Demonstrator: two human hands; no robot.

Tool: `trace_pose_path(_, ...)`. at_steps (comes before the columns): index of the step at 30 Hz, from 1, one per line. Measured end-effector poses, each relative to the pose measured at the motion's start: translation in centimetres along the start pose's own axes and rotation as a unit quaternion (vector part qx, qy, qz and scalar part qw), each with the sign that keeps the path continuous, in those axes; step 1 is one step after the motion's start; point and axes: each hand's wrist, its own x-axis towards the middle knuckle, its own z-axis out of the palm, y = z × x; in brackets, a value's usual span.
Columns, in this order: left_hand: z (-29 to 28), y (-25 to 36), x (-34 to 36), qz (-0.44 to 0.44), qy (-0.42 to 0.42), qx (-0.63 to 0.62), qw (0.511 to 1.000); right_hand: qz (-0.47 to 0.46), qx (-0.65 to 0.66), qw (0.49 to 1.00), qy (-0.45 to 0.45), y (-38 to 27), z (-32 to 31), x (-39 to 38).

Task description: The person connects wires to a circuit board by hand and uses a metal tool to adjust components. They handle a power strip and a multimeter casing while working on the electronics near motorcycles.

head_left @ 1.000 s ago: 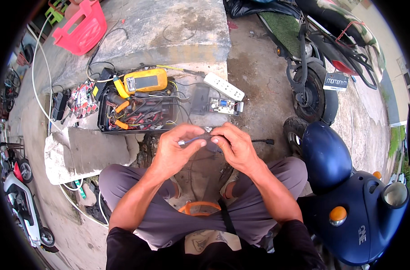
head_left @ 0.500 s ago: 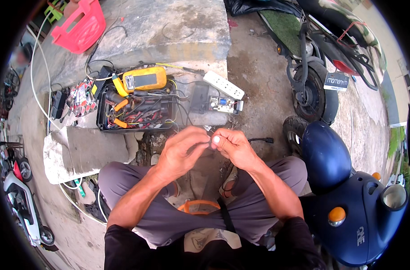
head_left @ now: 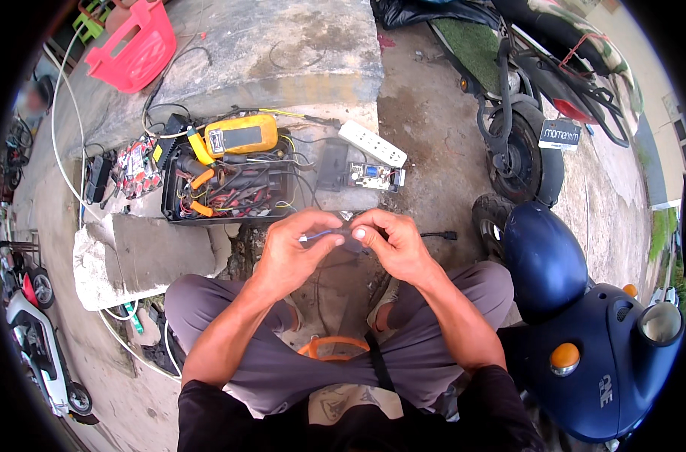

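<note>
In front of my knees, my left hand (head_left: pixel 294 252) pinches a thin wire (head_left: pixel 313 236) between thumb and fingers. The wire looks bluish, with a small white end (head_left: pixel 303 239) showing inside the curl of that hand. Close beside it, my right hand (head_left: pixel 392 241) has thumb and forefinger pressed together at the dark middle of what seems to be the same wire. The exact spot between the fingertips is too small to make out. Just beyond the hands lies a bare circuit board (head_left: pixel 373 175) with a blue part on it, next to a white power strip (head_left: pixel 373 143).
A black toolbox (head_left: pixel 230 219) full of tools and leads stands ahead to the left, with a yellow multimeter (head_left: pixel 241 134) on it. A concrete block (head_left: pixel 154 256) is at my left. A dark blue scooter (head_left: pixel 584 361) stands close at my right, another scooter (head_left: pixel 520 151) beyond it.
My left hand has turned and opened its curl, so the bluish wire and white end now show. My right hand has stayed nearly in place, still pinching.
</note>
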Motion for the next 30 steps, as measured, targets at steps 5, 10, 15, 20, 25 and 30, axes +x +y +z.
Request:
trace_pose_path(5,0.3,0.2,0.1,0.064,-0.008,0.015,0.998,0.051,0.04,0.998,-0.017,0.7,0.2,-0.2)
trace_pose_path(10,0.3,-0.1,0.2,0.115,-0.004,0.03,0.993,0.164,0.237,0.955,-0.07,0.7,0.2,0.0)
trace_pose_path(15,0.7,-0.2,0.2,0.13,-0.002,0.06,0.99,0.261,0.359,0.89,-0.106,2.1,-0.4,0.1)
trace_pose_path(20,0.2,-1.0,0.4,-0.039,0.031,-0.072,0.996,0.196,0.256,0.944,-0.073,-0.4,-0.4,0.6)
trace_pose_path(25,0.2,-1.1,0.7,-0.081,0.018,-0.14,0.987,0.112,0.141,0.983,-0.045,-0.4,-1.3,0.3)
trace_pose_path(30,0.3,-0.6,1.2,-0.078,0.007,-0.119,0.99,0.103,0.126,0.986,-0.025,-0.1,-1.5,0.0)
